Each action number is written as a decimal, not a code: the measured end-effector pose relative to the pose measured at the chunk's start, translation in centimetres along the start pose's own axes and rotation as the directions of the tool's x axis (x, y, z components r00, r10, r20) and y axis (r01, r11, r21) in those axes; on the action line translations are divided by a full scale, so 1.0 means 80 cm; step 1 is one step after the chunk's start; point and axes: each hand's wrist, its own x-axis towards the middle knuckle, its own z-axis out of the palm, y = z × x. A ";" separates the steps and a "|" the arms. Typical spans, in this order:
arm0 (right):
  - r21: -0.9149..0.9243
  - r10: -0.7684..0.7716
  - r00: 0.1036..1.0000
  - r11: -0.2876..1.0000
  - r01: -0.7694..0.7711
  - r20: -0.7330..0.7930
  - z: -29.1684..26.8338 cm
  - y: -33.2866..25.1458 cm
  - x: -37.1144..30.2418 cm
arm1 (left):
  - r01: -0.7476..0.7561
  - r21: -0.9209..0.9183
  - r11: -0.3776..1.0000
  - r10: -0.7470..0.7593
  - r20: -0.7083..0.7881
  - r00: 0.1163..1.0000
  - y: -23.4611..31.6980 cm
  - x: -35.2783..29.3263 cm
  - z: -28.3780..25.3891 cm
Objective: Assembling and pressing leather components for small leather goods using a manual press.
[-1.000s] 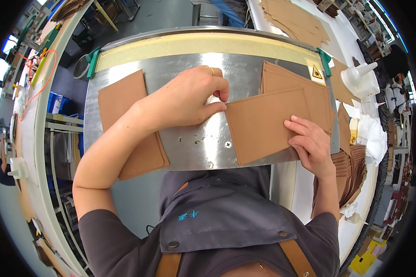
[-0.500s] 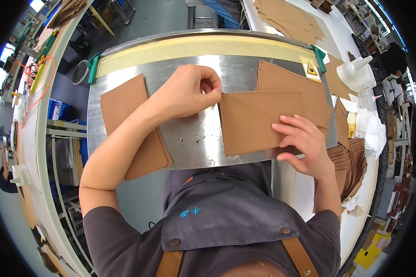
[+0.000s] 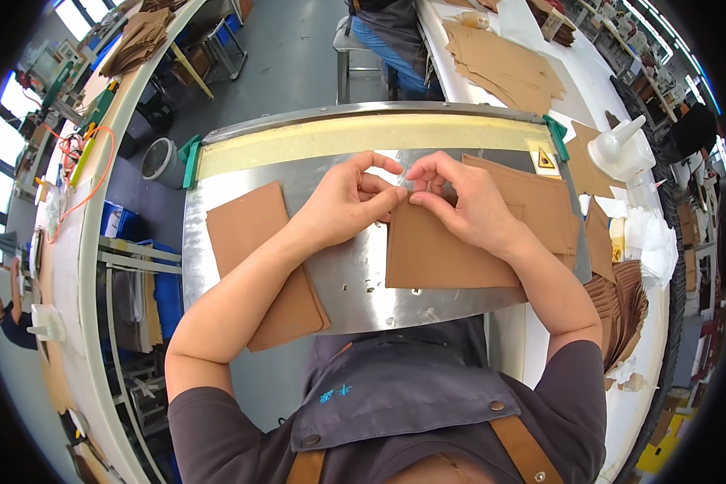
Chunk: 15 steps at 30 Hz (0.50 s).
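Note:
A flat brown leather-like panel (image 3: 448, 260) lies on the metal work plate (image 3: 355, 302). My left hand (image 3: 361, 198) is at its far left corner, with thumb and curled fingers closed on the corner. Over the panel's far edge, my right hand (image 3: 466, 202) has its fingers bent toward the thumb, its fingertips almost touching those of my left hand. Whatever is between the right fingertips is too small to make out. Under my left forearm rests a second stack of brown panels (image 3: 250, 222). More brown panels (image 3: 536, 194) lie partly beneath my right hand's panel.
Green clamps (image 3: 189, 161) stand at the plate's far corners, beside a yellow strip (image 3: 363, 133). On the right bench are a white bottle (image 3: 621, 152), crumpled white paper (image 3: 650, 234) and folded brown pieces (image 3: 621, 310). A seated person (image 3: 391, 40) is beyond the plate.
My right hand has moved from the panel's near right part up to its far left corner, beside my left hand. The view has shifted, showing more beyond the plate.

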 end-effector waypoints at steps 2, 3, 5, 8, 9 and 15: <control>0.088 0.037 0.997 0.995 -0.042 0.063 -0.004 -0.002 0.005 | -0.119 0.220 0.968 0.121 0.005 0.993 0.004 0.001 -0.002; 0.090 0.044 0.997 0.995 -0.049 0.061 -0.001 0.000 0.006 | -0.114 0.220 0.969 0.115 0.010 0.993 0.003 0.002 -0.001; -0.033 -0.138 0.990 0.990 0.137 -0.013 0.004 0.004 0.010 | -0.247 0.366 0.897 0.281 -0.043 0.959 0.001 -0.001 0.001; -0.212 -0.388 0.915 0.909 0.359 -0.111 -0.005 -0.011 0.003 | -0.220 0.337 0.916 0.309 -0.236 0.921 -0.003 -0.004 0.001; -0.141 -0.469 0.871 0.881 0.451 -0.145 0.002 -0.015 -0.004 | -0.229 0.345 0.910 0.326 -0.255 0.910 -0.003 -0.002 -0.001; 0.389 -0.117 0.745 0.899 -0.201 0.657 0.018 -0.039 -0.028 | -0.294 0.021 0.956 0.276 -0.409 0.870 -0.005 0.001 0.003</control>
